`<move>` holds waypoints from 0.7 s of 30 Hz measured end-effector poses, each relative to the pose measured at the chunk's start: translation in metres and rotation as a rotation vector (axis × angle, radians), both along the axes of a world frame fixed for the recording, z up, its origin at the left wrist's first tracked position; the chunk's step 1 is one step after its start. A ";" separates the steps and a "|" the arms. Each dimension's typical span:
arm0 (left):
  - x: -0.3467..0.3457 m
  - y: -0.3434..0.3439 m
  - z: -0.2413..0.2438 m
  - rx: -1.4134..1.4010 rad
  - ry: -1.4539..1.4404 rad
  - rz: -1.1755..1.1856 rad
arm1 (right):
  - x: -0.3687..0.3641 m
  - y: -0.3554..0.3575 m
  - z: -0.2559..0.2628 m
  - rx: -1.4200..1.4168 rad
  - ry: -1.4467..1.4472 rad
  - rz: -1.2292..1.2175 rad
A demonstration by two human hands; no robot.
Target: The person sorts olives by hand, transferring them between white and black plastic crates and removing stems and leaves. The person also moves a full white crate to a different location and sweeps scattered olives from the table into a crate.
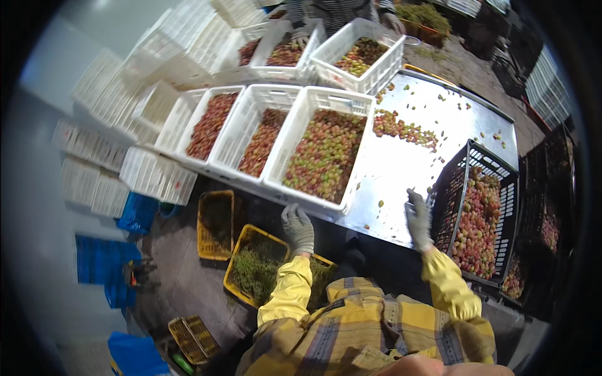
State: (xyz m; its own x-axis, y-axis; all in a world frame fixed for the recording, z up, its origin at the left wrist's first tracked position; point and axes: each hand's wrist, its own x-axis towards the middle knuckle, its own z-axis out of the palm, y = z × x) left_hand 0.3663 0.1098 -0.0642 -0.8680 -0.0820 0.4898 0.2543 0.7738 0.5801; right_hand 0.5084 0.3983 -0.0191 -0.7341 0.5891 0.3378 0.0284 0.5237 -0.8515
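My left hand (298, 229), in a pale knit glove, is at the table's front edge, just below a white plastic crate (277, 183) of red and green grapes (324, 155). Its fingers bend down, and I cannot tell whether they touch the crate or hold anything. My right hand (417, 218), gloved too and slightly blurred, hovers over the shiny metal tabletop (390, 174) with nothing visible in it and its fingers extended. Just right of it stands a black plastic crate (507, 207), partly filled with loose reddish grapes (477, 225).
Loose grapes (407, 131) lie scattered across the tabletop. More white crates (249, 101) line the left side. Opposite, a person's gloved hand (299, 37) reaches into one. Yellow crates (230, 268) with green stems stand on the floor below my left arm. Dark crates are stacked at right.
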 end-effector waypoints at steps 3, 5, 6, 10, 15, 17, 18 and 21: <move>-0.038 0.057 0.013 0.225 -0.201 -0.512 | -0.078 0.002 -0.045 0.005 -0.120 0.082; -0.026 0.102 0.012 0.247 -0.294 -0.672 | -0.100 0.010 -0.052 0.066 -0.087 0.051; -0.023 0.125 0.007 0.232 -0.279 -0.747 | -0.106 0.024 -0.059 0.142 -0.110 -0.002; -0.022 0.230 -0.008 0.200 -0.369 -0.768 | -0.125 0.125 -0.139 0.046 -0.235 -0.366; -0.073 0.345 -0.097 0.053 -0.550 -0.617 | -0.167 0.264 -0.247 -0.003 -0.304 -0.591; -0.102 0.382 -0.149 -0.033 -0.526 -0.504 | -0.183 0.306 -0.288 0.033 -0.259 -0.717; -0.119 0.399 -0.162 -0.038 -0.584 -0.441 | -0.189 0.323 -0.310 0.035 -0.294 -0.768; -0.167 0.441 -0.184 -0.268 -0.445 -0.475 | -0.201 0.352 -0.326 0.102 -0.310 -0.947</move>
State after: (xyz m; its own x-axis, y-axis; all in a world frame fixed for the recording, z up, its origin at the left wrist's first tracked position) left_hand 0.1994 0.5508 -0.2485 -0.9028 0.4290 0.0298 0.3823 0.7688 0.5126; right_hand 0.3074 0.7498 -0.3452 -0.0417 0.9552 0.2929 0.6846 0.2409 -0.6879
